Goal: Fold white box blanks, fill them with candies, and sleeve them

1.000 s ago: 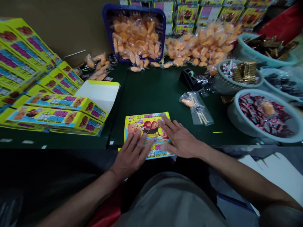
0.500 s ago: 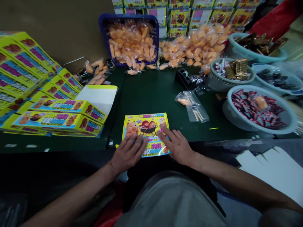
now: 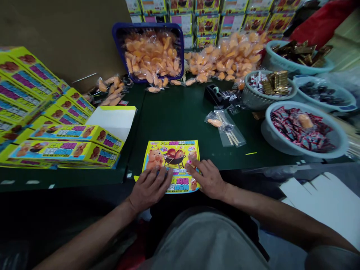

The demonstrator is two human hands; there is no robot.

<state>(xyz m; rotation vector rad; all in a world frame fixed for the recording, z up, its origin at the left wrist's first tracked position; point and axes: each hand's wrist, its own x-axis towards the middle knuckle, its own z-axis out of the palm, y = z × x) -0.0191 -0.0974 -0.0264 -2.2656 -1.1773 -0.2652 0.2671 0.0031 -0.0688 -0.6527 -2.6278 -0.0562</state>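
A flat yellow printed carton (image 3: 172, 159) with a cartoon bear and grill lies at the near edge of the dark green table (image 3: 180, 116). My left hand (image 3: 148, 188) rests flat on its lower left part, fingers stretched out. My right hand (image 3: 207, 179) lies flat on its lower right part, fingers spread. Neither hand holds anything.
Stacked yellow boxes (image 3: 64, 144) fill the left side, with a white flat sheet (image 3: 114, 120) beside them. A blue basket (image 3: 150, 52) of orange wrapped snacks stands at the back. Bowls of wrapped candies (image 3: 303, 129) sit on the right, near a tape dispenser (image 3: 215, 94) and a clear bag of sticks (image 3: 226, 127).
Both hands have slid toward me along the carton, from its middle to its near edge. The carton stays flat on the table.
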